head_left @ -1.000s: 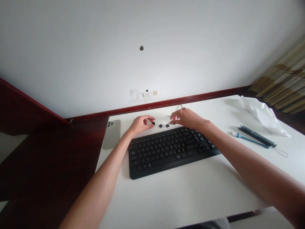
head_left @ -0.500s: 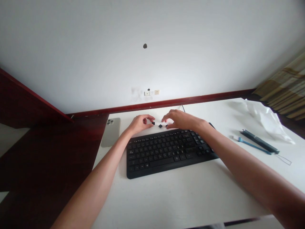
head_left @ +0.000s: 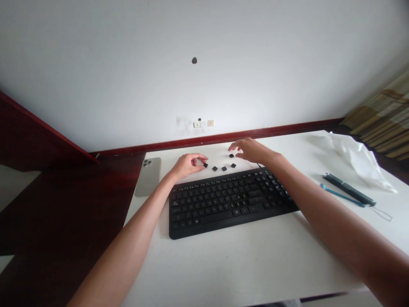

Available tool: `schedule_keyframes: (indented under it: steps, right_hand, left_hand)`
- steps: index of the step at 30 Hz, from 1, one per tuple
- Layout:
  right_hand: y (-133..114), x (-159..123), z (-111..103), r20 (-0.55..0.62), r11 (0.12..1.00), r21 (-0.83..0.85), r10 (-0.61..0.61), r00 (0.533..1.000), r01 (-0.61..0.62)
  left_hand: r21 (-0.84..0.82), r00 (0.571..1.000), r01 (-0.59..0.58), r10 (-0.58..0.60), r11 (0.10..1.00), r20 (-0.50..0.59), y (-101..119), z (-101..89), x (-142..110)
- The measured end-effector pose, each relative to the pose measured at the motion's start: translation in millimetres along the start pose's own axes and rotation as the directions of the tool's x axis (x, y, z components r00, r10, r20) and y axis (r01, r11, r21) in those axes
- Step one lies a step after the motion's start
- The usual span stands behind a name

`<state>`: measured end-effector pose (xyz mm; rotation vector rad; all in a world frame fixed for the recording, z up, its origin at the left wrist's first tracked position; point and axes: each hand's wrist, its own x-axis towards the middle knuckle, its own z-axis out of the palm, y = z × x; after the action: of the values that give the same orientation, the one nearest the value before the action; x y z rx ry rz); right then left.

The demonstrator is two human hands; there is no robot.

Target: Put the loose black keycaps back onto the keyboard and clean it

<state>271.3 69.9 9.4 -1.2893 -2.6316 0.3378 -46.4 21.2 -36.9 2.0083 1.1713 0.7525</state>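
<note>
A black keyboard [head_left: 228, 201] lies on the white table [head_left: 255, 260]. Behind it several loose black keycaps sit in a row, among them one [head_left: 215, 168] near the middle and one [head_left: 231, 155] farther back. My left hand [head_left: 188, 165] rests behind the keyboard's left end, its fingers curled with the tips at the leftmost keycap [head_left: 205, 165]. My right hand [head_left: 251, 150] hovers behind the keyboard's right part with fingers spread, the tips just right of the far keycap, nothing held.
A phone [head_left: 148, 176] lies face down on the table's left edge. A blue brush [head_left: 341, 194], a dark pen-like tool [head_left: 348, 189] and a wire keycap puller [head_left: 381, 213] lie at the right, with crumpled white plastic [head_left: 358, 160] behind them. Dark red wood surrounds the table.
My right hand has drawn back to the right and away from the keycap row, uncovering two keycaps, one lying farther back. My left hand has stayed put.
</note>
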Motion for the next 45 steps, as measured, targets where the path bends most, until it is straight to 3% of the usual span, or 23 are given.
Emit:
schedule_keyframes:
  steps: [8,13,16,19,25,33,45]
  right_hand:
    - [-2,2,3,0.083,0.998,0.044,-0.057,0.995,0.053]
    - [-18,-3,-10,-0.026,0.996,0.085,-0.023,0.999,0.026]
    - [-37,-25,-19,-0.111,0.989,0.142,-0.014,0.994,0.03]
    - [-49,-59,-18,-0.108,0.987,0.159,-0.011,0.994,0.028]
    - [-44,-108,-5,-0.123,0.967,0.256,0.049,0.991,-0.016]
    - [-52,-110,-2,-0.059,0.947,0.296,-0.112,0.992,0.124]
    - [-54,-109,4,0.02,0.938,0.332,-0.11,0.994,0.097]
  left_hand:
    - [0.011,1.0,0.0,0.0,1.0,0.012,-1,-1.0,0]
    - [0.026,1.0,0.021,-0.02,0.999,-0.014,-2,0.4,1]
    - [0.063,0.999,0.026,-0.025,0.998,-0.019,-3,1.0,2]
    - [0.08,1.0,0.013,-0.012,0.997,-0.013,-3,1.0,2]
    - [0.036,1.0,0.005,-0.005,0.999,-0.009,-1,0.5,1]
    - [0.033,0.999,0.028,-0.027,0.999,-0.036,-1,0.7,-1]
    - [0.071,1.0,0.027,-0.026,0.997,-0.009,3,-0.1,-2]
